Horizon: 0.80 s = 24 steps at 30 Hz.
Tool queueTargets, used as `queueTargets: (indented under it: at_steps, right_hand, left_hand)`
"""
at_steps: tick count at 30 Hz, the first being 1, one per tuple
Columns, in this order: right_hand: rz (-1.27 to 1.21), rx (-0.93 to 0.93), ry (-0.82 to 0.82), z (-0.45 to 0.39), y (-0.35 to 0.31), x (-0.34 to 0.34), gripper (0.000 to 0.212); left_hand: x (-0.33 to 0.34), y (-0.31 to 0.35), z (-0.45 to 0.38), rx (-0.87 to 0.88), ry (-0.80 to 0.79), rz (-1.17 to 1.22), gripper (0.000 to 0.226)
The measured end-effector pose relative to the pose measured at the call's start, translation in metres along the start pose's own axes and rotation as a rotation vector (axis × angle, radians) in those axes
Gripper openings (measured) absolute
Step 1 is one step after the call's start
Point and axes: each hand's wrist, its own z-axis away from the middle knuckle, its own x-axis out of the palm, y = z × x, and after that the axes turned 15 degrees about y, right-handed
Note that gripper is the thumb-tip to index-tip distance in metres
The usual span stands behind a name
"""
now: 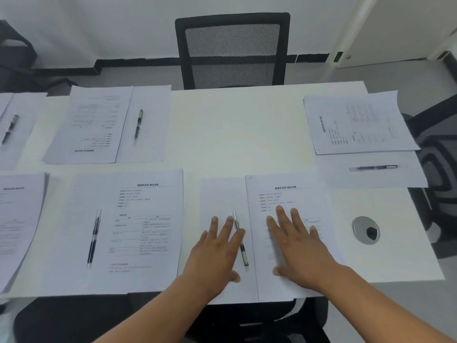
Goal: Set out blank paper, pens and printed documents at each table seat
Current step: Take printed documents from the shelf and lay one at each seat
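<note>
Five pens lie in our view on the white surface [247, 125], each a slim dark stick: one [240, 240] at the seat just below us, one [94, 237] at the next seat to the left, one [138, 125] on the far side, one [10, 128] at the far left edge, one [374, 167] at the right end. We count five printed documents, flat rectangular sheets of text: the nearest [289, 194] under our right hand [296, 241], another [146, 219] to its left, a third [14, 219] cut off at the left edge, a fourth [96, 122] opposite, a fifth [356, 122] at the right end. Our left hand [217, 246] lies flat with fingers spread on the blank sheet [220, 194], its forefinger touching the nearest pen; the right is likewise spread flat, gripping nothing. One black mesh chair [232, 50] faces us, and one round metal cable port [365, 230] sits in the surface at right.
</note>
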Motion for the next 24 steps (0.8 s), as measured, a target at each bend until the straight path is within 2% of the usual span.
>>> queueTargets:
  at_steps: [24]
  right_hand:
    - [-0.025, 0.013, 0.019, -0.009, -0.012, 0.001, 0.123]
  left_hand:
    - [-0.010, -0.004, 0.001, -0.043, 0.033, 0.044, 0.111]
